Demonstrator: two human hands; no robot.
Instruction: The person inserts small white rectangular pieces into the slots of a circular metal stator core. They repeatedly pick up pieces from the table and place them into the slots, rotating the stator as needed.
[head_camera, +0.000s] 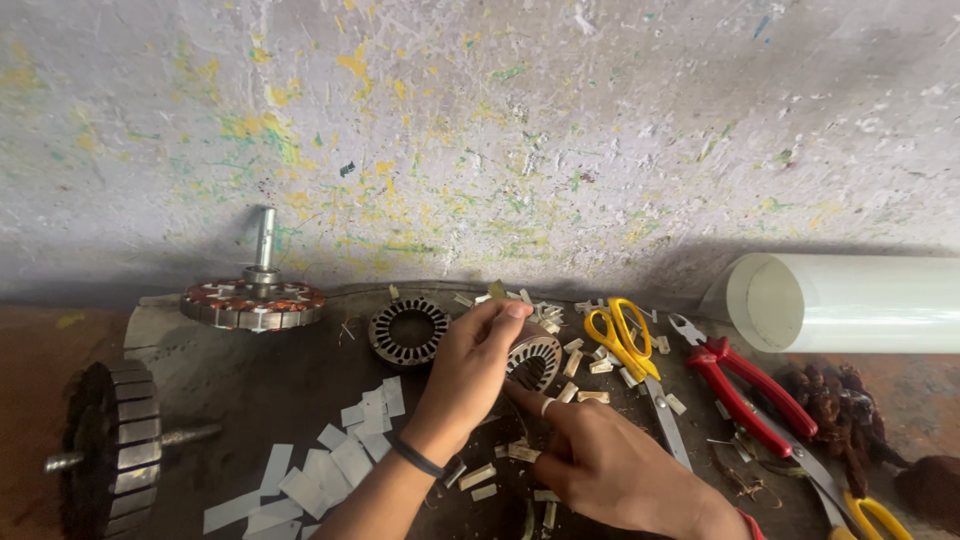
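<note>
Your left hand (470, 375) grips the slotted stator core (537, 358) at frame centre while your right hand (610, 465) pokes a finger at its slots. Some slots look lined, though that's hard to confirm; cut paper strips (330, 465) lie lower left, unused.

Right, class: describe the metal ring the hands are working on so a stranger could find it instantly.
Start at the paint-speckled wall and drop to the dark work surface. Mid-surface, the left hand and right hand meet at a slotted steel ring. Unlike the bare ring beside it, it is tilted and handled.
</note>
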